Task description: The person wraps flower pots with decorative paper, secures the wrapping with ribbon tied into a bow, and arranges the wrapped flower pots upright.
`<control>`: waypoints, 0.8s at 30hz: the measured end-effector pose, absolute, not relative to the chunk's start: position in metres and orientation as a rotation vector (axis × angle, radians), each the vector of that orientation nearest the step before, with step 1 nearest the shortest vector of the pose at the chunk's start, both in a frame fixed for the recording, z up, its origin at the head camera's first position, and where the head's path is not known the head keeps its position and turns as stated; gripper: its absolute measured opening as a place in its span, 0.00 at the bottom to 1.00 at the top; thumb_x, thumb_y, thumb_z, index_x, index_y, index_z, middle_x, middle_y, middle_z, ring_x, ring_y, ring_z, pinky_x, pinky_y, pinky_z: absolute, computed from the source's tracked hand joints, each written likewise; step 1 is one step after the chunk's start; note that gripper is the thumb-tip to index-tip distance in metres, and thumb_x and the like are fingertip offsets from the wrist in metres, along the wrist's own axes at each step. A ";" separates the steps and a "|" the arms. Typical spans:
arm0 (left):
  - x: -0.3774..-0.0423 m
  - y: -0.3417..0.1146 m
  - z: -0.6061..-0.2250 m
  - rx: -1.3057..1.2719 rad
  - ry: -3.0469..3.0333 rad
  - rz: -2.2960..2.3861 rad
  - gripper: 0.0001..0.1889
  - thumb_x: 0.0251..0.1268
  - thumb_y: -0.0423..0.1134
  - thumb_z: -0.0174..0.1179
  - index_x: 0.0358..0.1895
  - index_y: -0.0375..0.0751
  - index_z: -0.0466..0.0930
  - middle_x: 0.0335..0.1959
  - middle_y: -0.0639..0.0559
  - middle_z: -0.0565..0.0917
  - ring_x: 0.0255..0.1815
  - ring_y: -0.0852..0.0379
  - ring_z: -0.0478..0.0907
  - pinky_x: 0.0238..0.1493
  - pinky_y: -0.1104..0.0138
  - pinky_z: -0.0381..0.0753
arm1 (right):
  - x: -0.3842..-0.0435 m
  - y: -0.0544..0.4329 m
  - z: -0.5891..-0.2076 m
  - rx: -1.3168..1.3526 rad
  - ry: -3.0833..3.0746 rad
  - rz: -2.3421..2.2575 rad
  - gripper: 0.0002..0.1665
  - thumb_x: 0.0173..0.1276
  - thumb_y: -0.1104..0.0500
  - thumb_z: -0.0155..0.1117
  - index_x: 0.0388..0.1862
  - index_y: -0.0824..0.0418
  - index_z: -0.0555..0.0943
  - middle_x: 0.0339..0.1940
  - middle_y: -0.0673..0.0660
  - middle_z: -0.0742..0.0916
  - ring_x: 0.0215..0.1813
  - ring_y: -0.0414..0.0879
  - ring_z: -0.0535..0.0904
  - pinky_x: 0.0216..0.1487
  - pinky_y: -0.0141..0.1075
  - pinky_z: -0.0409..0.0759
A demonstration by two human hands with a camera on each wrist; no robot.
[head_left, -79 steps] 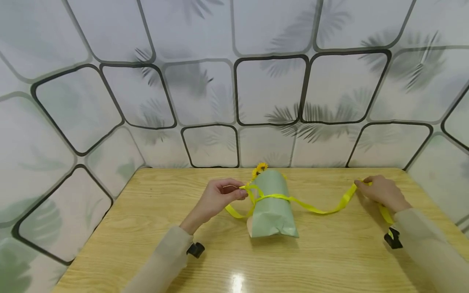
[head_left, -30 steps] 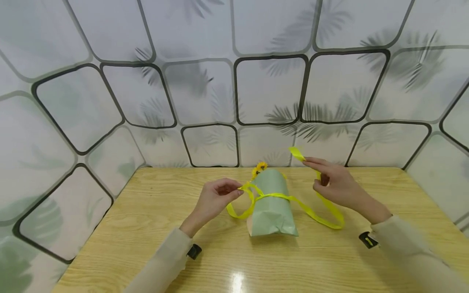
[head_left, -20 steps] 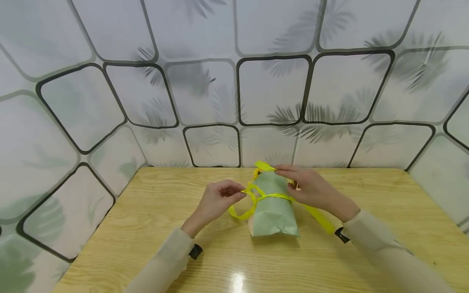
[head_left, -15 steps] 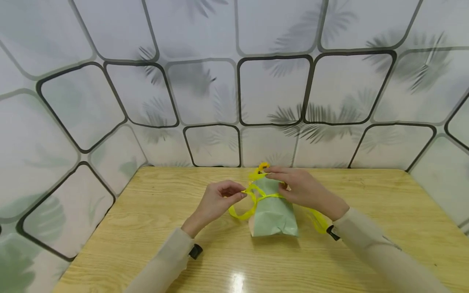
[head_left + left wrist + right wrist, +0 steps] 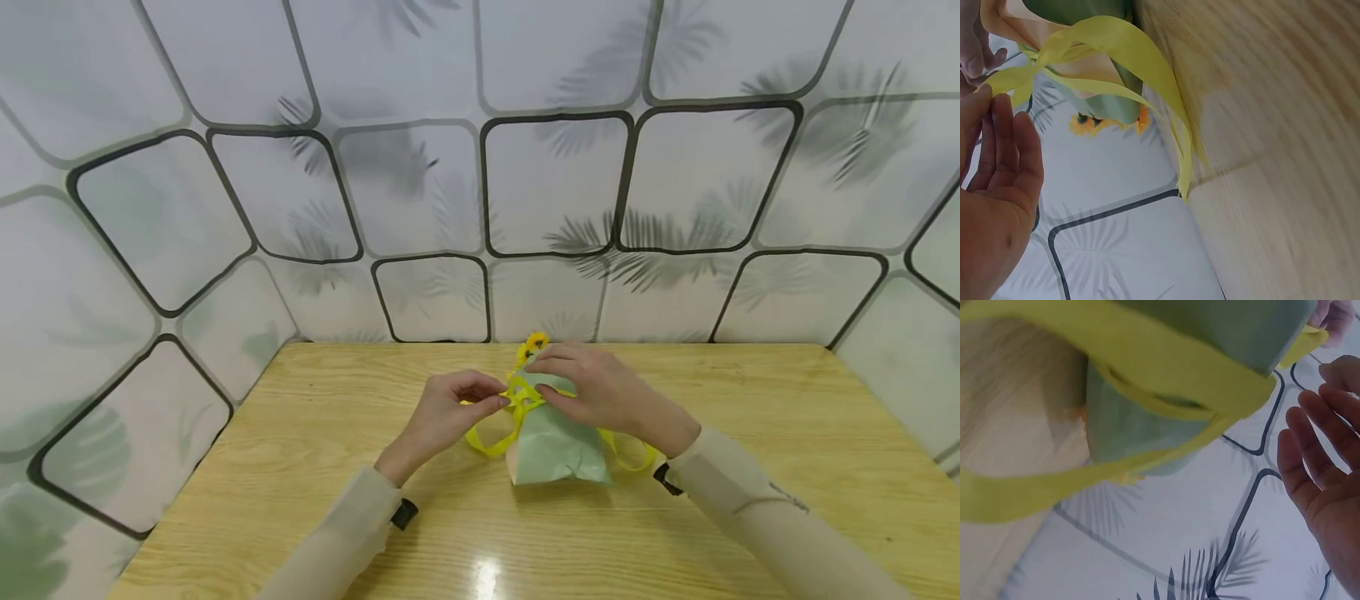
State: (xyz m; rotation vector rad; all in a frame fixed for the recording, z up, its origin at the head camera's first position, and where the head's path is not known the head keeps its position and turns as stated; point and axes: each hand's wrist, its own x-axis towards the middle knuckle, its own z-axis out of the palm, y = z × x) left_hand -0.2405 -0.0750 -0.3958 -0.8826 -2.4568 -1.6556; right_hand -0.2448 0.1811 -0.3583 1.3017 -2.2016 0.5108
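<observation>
A small bouquet wrapped in pale green paper (image 5: pixel 562 454) lies on the table, its yellow sunflowers (image 5: pixel 536 342) toward the wall. Yellow ribbon (image 5: pixel 491 443) circles its middle. My left hand (image 5: pixel 442 421), at the bouquet's left side, pinches a ribbon loop between thumb and fingertips; in the left wrist view ribbon tails (image 5: pixel 1147 69) hang beside it. Over the bouquet's upper right reaches my right hand (image 5: pixel 611 400), thumb and fingers apart close to the knot. The right wrist view shows those fingers (image 5: pixel 1310 450) loosely bent with nothing between them, beside the ribbon band (image 5: pixel 1210 375).
The wooden table (image 5: pixel 315 475) runs back to a patterned wall covering (image 5: pixel 420 192). A ribbon length (image 5: pixel 633 458) droops right of the bouquet under the right forearm. Black wrist cameras (image 5: pixel 403 514) sit at both cuffs.
My right hand has carried the ribbon's long end from the far right, up and leftward across the bouquet to the left hand's loop, then lowered toward the knot. The left hand has stayed nearly still.
</observation>
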 end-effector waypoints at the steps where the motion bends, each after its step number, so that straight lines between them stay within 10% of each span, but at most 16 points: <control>1: -0.240 -0.075 -0.395 -0.892 -2.456 -1.648 0.06 0.66 0.35 0.70 0.44 0.43 0.90 0.41 0.48 0.91 0.37 0.62 0.87 0.40 0.69 0.87 | -0.245 0.180 -0.359 1.324 -2.191 0.556 0.17 0.59 0.65 0.77 0.48 0.62 0.87 0.46 0.53 0.90 0.48 0.48 0.86 0.48 0.43 0.86; 24: -0.221 -0.061 -0.391 -0.975 -2.550 -1.491 0.08 0.67 0.37 0.69 0.48 0.45 0.89 0.42 0.52 0.91 0.39 0.61 0.88 0.43 0.64 0.88 | -0.226 0.174 -0.369 1.364 -2.138 0.639 0.09 0.56 0.68 0.78 0.35 0.58 0.88 0.35 0.49 0.89 0.38 0.42 0.85 0.39 0.33 0.84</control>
